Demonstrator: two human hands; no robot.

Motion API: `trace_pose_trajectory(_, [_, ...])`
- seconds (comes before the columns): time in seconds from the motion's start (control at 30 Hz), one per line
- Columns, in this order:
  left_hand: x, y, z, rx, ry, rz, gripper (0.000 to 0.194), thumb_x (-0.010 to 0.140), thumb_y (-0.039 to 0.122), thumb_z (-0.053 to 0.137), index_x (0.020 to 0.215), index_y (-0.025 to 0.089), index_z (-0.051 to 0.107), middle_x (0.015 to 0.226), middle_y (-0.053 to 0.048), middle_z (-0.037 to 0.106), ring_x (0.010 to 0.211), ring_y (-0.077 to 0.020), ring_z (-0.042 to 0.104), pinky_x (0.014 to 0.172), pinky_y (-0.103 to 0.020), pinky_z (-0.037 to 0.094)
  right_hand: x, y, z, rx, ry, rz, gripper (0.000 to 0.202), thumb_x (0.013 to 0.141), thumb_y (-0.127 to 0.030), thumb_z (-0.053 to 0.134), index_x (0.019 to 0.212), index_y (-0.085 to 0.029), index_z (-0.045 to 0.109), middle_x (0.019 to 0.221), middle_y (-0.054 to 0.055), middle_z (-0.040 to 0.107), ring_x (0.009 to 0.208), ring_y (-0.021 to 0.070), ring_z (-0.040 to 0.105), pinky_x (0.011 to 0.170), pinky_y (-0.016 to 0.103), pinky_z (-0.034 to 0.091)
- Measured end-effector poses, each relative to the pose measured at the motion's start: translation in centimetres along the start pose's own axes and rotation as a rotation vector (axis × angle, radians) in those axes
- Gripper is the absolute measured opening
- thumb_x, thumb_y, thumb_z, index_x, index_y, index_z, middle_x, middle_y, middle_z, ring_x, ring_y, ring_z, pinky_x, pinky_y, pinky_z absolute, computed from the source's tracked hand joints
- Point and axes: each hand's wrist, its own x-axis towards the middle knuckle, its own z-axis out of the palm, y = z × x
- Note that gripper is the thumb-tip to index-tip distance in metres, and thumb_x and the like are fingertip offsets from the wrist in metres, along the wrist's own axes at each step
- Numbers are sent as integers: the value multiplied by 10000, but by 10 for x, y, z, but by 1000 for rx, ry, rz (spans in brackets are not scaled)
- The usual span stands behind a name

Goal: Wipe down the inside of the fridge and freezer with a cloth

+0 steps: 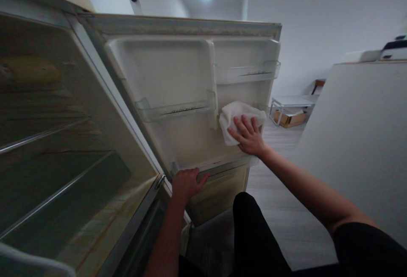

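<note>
Head view: my left hand (186,184) rests at the clear plastic bottom door shelf (222,166), thumb apart, its other fingers close together. Farther out, my right hand (249,137), fingers spread, presses the crumpled white cloth (237,116) against the off-white fridge door (165,69), beneath the clear upper-right shelf (246,72).

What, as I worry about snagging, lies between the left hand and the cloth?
Between the left hand and the cloth, the head view shows bare inner door panel, with part of the clear bottom rack nearer the hand.
</note>
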Motion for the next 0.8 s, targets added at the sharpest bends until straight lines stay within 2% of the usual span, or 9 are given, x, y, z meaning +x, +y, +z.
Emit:
trace_pose_trajectory(0.1, [-3,0,-5,-1,-16,6,679,991,705,315,908,176,732,825,-138,761,823,-324,743,767,-413,518,16,-23,-7,-17,130,-141,670,991,-583,481,1582,-273,426,1651,106,356,1566,350,218,1274,602,59])
trace_pose_trajectory(0.17, [-5,-1,-7,7,-12,1,678,989,708,319,903,179,734,829,-137,763,834,-326,744,773,-415,520,23,-26,-16,-1,166,-183,697,990,-605,497,1576,-235,426,1659,137,330,1562,346,235,1277,568,113])
trace_pose_trajectory(0.3, [-8,-2,-7,16,-9,12,678,986,711,328,893,177,736,826,-136,762,836,-332,745,766,-421,524,28,-9,-28,-34,238,-151,587,1005,-401,576,1533,-171,462,1601,166,425,1530,304,330,1240,479,298])
trace_pose_trajectory(0.47, [-9,-3,-1,4,38,2,667,977,717,351,902,184,746,820,-135,760,849,-326,742,776,-418,519,31,8,-26,-28,173,60,475,1031,-289,525,1501,-221,505,1570,132,476,1516,310,358,1235,556,296])
trace_pose_trajectory(0.6, [-6,-2,2,-4,43,8,666,982,707,350,885,177,742,833,-139,760,836,-327,738,774,-421,510,45,-3,-18,-31,151,140,428,1044,-217,486,1470,-234,520,1565,125,482,1523,297,345,1235,583,288])
trace_pose_trajectory(0.8, [1,2,2,3,28,-15,678,991,704,323,887,176,735,777,-139,747,801,-310,733,763,-395,485,66,-22,-5,-63,150,95,403,1057,-203,456,1455,-206,517,1544,132,504,1499,295,379,1226,563,313])
